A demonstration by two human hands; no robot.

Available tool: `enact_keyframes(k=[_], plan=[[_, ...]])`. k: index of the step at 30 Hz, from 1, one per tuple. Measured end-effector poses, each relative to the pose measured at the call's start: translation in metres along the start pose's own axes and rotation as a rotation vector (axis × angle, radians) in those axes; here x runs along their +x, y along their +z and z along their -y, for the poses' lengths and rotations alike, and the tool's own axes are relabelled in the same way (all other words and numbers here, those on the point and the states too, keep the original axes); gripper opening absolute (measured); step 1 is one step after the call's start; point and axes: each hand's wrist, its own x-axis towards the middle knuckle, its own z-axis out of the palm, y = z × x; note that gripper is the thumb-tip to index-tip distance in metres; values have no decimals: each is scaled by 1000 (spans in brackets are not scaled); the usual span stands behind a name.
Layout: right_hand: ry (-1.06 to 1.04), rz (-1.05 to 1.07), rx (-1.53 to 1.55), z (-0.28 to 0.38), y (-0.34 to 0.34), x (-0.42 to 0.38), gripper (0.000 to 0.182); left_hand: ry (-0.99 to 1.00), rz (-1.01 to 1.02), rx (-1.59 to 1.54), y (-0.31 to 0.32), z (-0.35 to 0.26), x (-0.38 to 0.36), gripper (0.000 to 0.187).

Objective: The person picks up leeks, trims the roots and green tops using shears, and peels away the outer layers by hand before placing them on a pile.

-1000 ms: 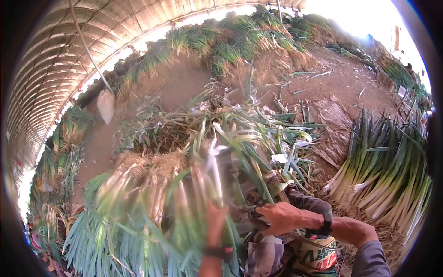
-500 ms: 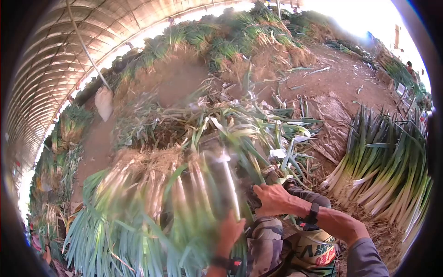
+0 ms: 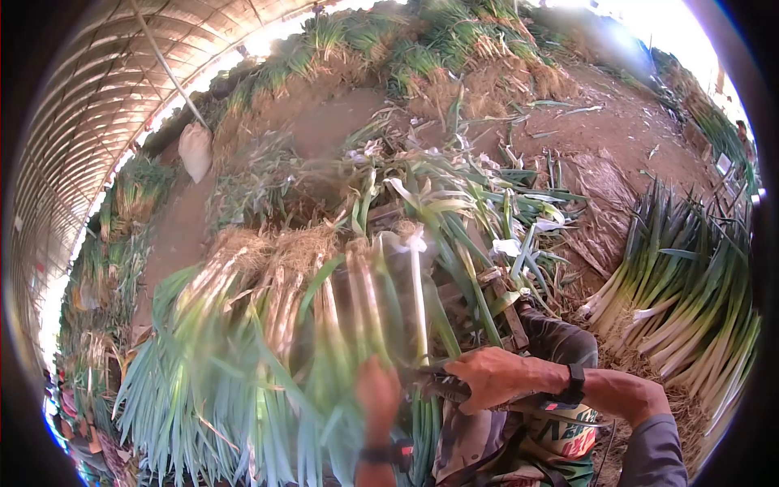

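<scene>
My left hand [image 3: 378, 396], smeared by motion, is over the green leaves just left of a peeled leek [image 3: 419, 296]. That leek has a clean white stem and stands out among unpeeled leeks [image 3: 280, 312], which lie side by side with roots pointing away from me. Closed around a dark tool [image 3: 442, 381], my right hand [image 3: 497, 376] is at the lower end of the white stem; I cannot tell the tool's kind. The tool's tip overlaps the stem in this view. A dark band circles each wrist.
Peeled leeks [image 3: 673, 296] lie in a heap at right, beside a brown sheet [image 3: 596, 211]. Stripped leaves [image 3: 479, 203] pile up ahead. More bundles [image 3: 422, 65] line the back under an arched roof [image 3: 89, 122]. A pale sack [image 3: 195, 152] hangs at left.
My left hand has moved left, off the white stem. My right hand has come lower with the dark tool toward the stem's lower end. The whole view has shifted slightly.
</scene>
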Motion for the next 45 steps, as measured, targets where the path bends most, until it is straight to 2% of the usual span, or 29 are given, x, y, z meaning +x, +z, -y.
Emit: enact_keyframes(k=[3, 6, 9, 15, 18, 24, 27, 29, 34, 37, 39, 42, 45], plan=[[-27, -1, -64, -4, 9, 8, 57, -43, 26, 27, 1, 1, 1, 45], [16, -24, -93, -6, 12, 27, 56, 1, 22, 64, 8, 9, 2, 52], [-24, -127, -90, -9, 11, 45, 56, 126, 72, 137, 10, 10, 8, 58], [29, -158, -126, -26, 7, 86, 53, -120, 184, 162, 0, -22, 23, 46], [34, -240, -115, -27, 1, 100, 50, -176, 206, 208, 12, -15, 33, 42], [16, -271, -203, -45, 6, 141, 49, -249, 273, 186, 15, -14, 42, 46], [-14, -413, -206, -50, 8, 161, 49, -277, 314, 196, 12, -20, 45, 46], [59, -378, -172, -47, 1, 169, 49, -265, 300, 210, 8, -26, 46, 46], [80, -321, -101, -41, -9, 159, 49, -244, 277, 182, 16, -14, 48, 45], [64, -289, -86, -26, -21, 120, 50, -237, 255, 150, 25, -6, 52, 45], [124, -186, -72, -9, -32, 88, 52, -243, 227, 122, 22, -17, 45, 44], [50, -179, -117, -15, -26, 60, 55, -177, 209, 142, 36, -21, 39, 43], [14, -214, -126, -7, -28, 41, 57, -159, 293, 126, 27, -43, 30, 40]])
